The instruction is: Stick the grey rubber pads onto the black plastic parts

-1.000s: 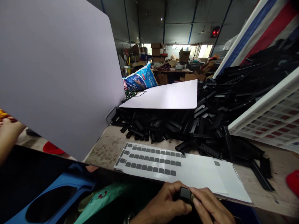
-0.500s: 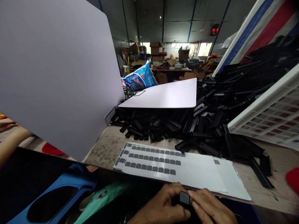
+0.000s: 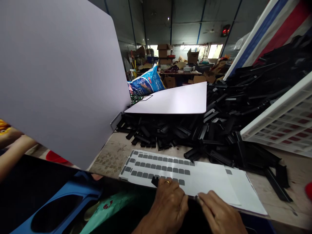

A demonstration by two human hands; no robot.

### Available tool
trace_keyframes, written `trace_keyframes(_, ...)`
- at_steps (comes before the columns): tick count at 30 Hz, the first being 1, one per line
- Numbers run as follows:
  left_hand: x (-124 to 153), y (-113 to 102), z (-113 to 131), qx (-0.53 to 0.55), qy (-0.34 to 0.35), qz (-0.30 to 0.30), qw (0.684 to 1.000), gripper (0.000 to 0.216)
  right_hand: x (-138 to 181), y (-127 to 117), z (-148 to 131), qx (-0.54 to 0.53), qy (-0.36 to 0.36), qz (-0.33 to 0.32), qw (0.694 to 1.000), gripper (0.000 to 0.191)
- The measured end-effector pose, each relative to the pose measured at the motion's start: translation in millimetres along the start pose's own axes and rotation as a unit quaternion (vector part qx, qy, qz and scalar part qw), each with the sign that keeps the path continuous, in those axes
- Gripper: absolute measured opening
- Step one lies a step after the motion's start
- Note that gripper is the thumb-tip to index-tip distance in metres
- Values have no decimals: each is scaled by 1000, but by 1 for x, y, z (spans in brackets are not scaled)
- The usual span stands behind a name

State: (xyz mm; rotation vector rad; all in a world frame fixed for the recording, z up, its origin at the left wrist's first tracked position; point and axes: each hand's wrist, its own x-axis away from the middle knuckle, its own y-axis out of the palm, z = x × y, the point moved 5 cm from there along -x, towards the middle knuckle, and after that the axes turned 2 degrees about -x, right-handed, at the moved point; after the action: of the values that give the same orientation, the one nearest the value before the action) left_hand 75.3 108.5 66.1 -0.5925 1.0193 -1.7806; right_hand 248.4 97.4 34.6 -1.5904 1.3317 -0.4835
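Observation:
My left hand, with a ring on one finger, is wrapped round a black plastic strip-like piece. One notched end of it sticks out past the knuckles, over the sheet; my palm hides its middle. At what looks like its other end, the fingers of my right hand are pressed together, fingertips on a small dark tip. Just beyond both hands lies a white sheet of grey stickers, the small tabs set in rows. A heap of similar black plastic pieces spreads behind it.
A large pale panel stands upright at left, and another pale panel lies over the heap. At right leans a white plastic crate. Another person's arm shows at far left. A blue stool stands below.
The black piece has swung from pointing its grey-faced end at me to lying crosswise. My left hand has risen and turned knuckles up over the sheet's edge; my right hand stays close by.

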Motion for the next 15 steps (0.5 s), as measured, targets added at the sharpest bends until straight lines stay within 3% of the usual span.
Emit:
trace_keyframes(3,-8,-4,-7,-29,-16,32,999,32,-11,5,27,58,116,-48,990,32)
trace_keyframes(5,-15,3,-11,-39,-2,39,998,25,-21,10,36,74,147,-60,984,31)
trace_keyframes(11,-32,43,-20,-111,68,18,991,19,-53,36,36,92,128,-75,985,25)
trace_keyframes(15,-33,43,-17,-128,96,22,987,18,-63,44,34,78,119,-83,986,21)
